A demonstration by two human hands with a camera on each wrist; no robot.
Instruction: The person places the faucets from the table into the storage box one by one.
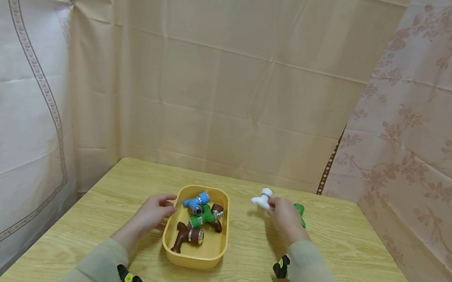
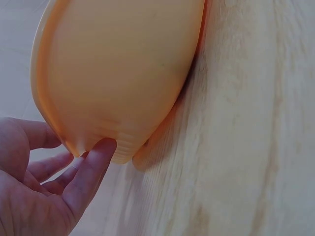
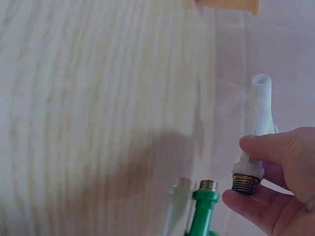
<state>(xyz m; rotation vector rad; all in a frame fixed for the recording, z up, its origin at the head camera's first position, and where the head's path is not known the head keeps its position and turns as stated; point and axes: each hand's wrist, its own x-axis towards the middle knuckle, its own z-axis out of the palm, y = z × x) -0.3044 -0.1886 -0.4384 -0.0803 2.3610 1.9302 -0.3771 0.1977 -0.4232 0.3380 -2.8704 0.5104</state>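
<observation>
My right hand pinches a white plastic tap above the table's right half. In the right wrist view, thumb and fingers hold the white tap near its brass-coloured threaded end. Just beyond this hand stands a green tap, partly hidden by it in the head view. My left hand touches the left side of a yellow tub, its fingers loosely spread. Inside lie a blue tap, a green tap and brown taps, one at the near end.
Beside the green tap, the right wrist view shows a pale piece with a threaded end; its kind is unclear. Everything stands on a wooden table. Cloth curtains hang behind and at both sides.
</observation>
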